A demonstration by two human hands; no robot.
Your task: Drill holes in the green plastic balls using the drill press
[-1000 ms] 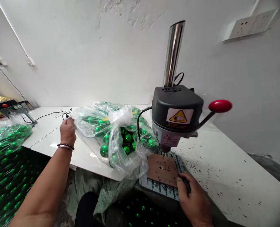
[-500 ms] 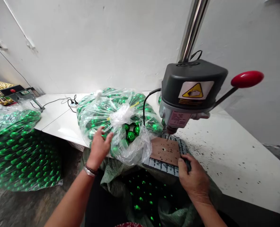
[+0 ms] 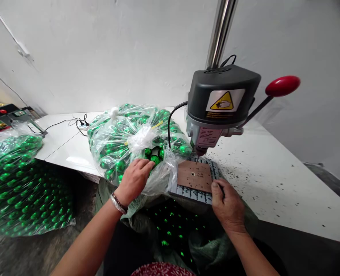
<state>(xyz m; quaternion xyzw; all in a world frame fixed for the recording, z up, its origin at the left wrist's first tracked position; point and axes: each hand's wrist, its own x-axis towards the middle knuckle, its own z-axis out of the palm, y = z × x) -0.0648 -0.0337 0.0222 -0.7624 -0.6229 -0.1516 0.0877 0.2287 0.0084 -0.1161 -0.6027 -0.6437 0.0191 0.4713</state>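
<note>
My left hand is at the torn opening of a clear plastic bag full of shiny green balls, its fingertips pinched at a green ball. Whether that ball is gripped is hard to see. My right hand is wrapped round a dark object at the right edge of a brown wooden block, thumb on top. The block, with a small hole, lies on the slotted base of a drill press, below the bit.
A red-knobbed lever sticks out right of the drill. Dark chips lie on the white table. Below the base hangs an open green sack holding green balls. Another bag of green balls stands left, near a second machine.
My left hand has moved right to the bag's opening, and its spread fingers have come together. My right hand stays at the block. The whole view has shifted slightly.
</note>
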